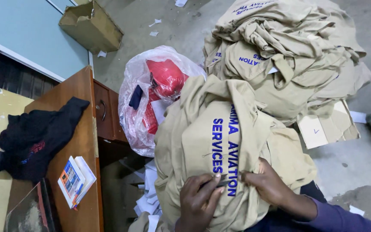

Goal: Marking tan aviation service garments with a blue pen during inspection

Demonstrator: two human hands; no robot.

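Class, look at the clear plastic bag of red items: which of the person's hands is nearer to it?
Left. The left hand lies below the plastic bag; the right hand sits farther away, across the khaki garment.

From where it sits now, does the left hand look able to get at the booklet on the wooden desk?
Probably yes. The left hand rests on the tan garment in the lap, and the booklet lies uncovered near the desk edge on that side. Nothing visible stands between them.
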